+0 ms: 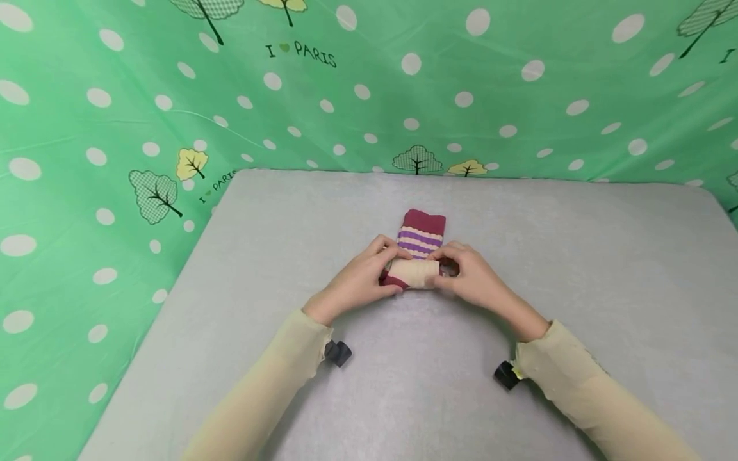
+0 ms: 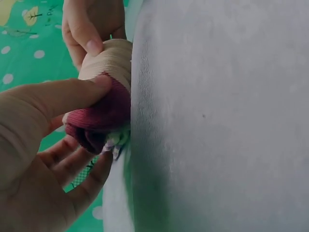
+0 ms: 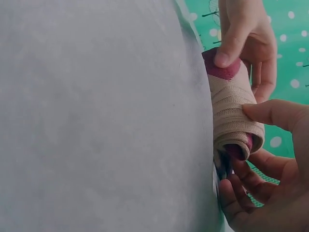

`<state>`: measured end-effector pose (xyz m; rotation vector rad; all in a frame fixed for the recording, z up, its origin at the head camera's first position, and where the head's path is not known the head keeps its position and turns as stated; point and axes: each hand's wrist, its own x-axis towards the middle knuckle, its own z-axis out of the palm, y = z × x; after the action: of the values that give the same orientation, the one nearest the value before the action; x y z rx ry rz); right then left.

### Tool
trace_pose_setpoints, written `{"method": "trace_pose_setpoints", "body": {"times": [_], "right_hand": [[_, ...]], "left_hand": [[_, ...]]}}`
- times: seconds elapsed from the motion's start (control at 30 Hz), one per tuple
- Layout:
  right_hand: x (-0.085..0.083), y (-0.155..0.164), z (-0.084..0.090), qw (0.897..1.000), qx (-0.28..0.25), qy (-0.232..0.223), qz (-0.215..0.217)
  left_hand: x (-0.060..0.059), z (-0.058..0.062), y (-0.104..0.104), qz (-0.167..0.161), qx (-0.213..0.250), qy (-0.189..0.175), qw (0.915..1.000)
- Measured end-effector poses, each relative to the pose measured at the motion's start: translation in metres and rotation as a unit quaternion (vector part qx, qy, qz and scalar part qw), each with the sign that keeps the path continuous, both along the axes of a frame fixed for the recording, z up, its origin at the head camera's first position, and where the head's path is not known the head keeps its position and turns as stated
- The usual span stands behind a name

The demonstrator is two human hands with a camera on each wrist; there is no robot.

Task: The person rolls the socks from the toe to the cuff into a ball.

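Observation:
A knitted sock (image 1: pixel 423 222) lies on the table, maroon at its far end with purple and cream stripes below. Its near part is wound into a cream-and-maroon roll (image 1: pixel 414 273). My left hand (image 1: pixel 363 275) holds the roll's left end, its thumb on the maroon patch (image 2: pixel 113 104). On the right end, my right hand (image 1: pixel 475 275) pinches the cream part (image 3: pixel 231 108) with the thumb, the fingers curving behind it. The coiled layers show at that end in the right wrist view. Whether one sock or two are in the roll, I cannot tell.
The grey table (image 1: pixel 576 256) extends around the sock. A green dotted sheet (image 1: pixel 369 121) with tree prints hangs behind and to the left. Small black devices (image 1: pixel 339 353) sit at both wrists, by the cream sleeves (image 1: pixel 576 378).

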<state>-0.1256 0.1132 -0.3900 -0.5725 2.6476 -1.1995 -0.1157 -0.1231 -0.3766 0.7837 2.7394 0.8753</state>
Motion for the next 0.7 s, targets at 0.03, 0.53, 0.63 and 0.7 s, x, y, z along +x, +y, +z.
{"method": "trace_pose_setpoints", "body": {"times": [0.03,0.53,0.63,0.7], "right_hand": [[0.000,0.000,0.000,1.000,0.000,-0.001,-0.002],[0.011,0.006,0.003,0.997,-0.004,0.074,0.015],[0.012,0.007,0.004,0.996,0.003,0.085,0.017],[0.013,0.007,0.004,0.996,0.006,0.085,0.017]], "left_hand": [[0.000,0.000,0.001,0.001,-0.005,0.002,1.0000],[-0.007,0.002,0.008,0.049,0.048,-0.038,0.9969],[-0.008,0.001,0.009,0.057,0.066,-0.057,0.9945],[-0.009,0.000,0.010,0.061,0.076,-0.069,0.9929]]}}
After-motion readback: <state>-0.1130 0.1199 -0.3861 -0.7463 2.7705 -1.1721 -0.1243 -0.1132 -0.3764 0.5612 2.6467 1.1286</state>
